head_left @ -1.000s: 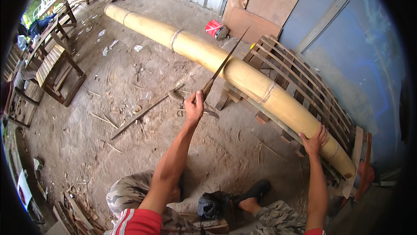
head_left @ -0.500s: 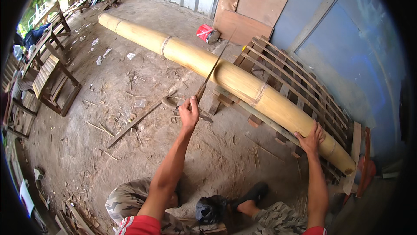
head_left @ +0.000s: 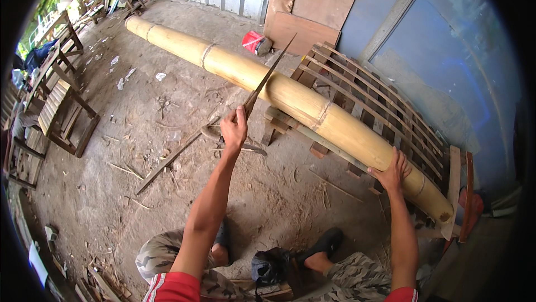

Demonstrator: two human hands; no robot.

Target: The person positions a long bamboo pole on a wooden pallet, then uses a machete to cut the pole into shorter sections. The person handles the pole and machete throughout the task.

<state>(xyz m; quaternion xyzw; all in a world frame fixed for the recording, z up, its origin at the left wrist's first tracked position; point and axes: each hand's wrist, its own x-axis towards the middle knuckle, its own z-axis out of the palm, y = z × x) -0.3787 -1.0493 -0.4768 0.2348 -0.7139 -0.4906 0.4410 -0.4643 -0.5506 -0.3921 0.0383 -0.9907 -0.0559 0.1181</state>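
Note:
A thick pale yellow bamboo pole (head_left: 301, 96) lies diagonally from the far left to the near right. My left hand (head_left: 234, 128) is closed round the handle of a handsaw (head_left: 274, 69). Its long tapering dark blade crosses the pole near mid-length and points away from me. Whether the teeth have entered the bamboo cannot be made out. Farther down the pole, my right hand (head_left: 393, 171) lies on top near its close end, fingers spread over the curve and thumb on my side.
Under the pole's near half is a slatted wooden rack (head_left: 363, 87). A red container (head_left: 255, 43) stands beyond the pole. Wooden benches (head_left: 60, 104) line the left. A wooden strip (head_left: 176, 157) and scraps lie on the dirt floor. A black bag (head_left: 271, 265) sits between my feet.
The whole view has shifted, so the scene sits slightly farther left and up. More of the saw blade's flat side shows now. My right hand keeps its place on the pole.

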